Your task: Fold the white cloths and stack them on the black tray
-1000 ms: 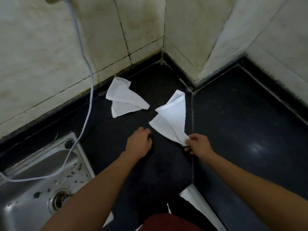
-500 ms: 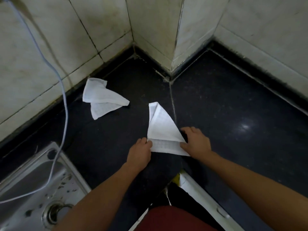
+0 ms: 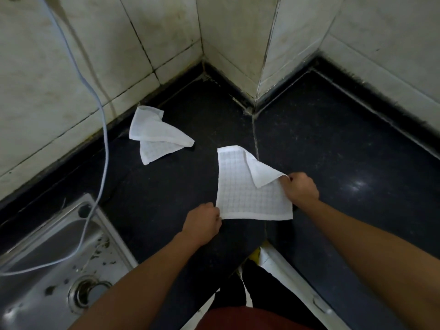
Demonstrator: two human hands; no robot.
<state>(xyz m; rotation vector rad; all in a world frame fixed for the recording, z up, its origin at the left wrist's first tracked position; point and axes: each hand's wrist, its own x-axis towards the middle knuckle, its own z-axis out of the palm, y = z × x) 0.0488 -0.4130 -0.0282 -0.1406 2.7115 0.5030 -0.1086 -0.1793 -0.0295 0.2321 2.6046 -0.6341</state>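
Cloth (image 3: 247, 194) mid-fold: left hand (image 3: 202, 222) and right hand (image 3: 301, 189) each pinch a corner; next, flatten that flap.

The white cloth (image 3: 247, 186) I pinch feels like soft woven fabric with tiny squares on it. The other cloth (image 3: 156, 136), farther left, looks the same. The black counter (image 3: 333, 151) is smooth, shiny, speckled stone. The sink (image 3: 59, 258) is dull grey metal with dirty spots. The wall tiles (image 3: 59, 55) look smooth but stained.
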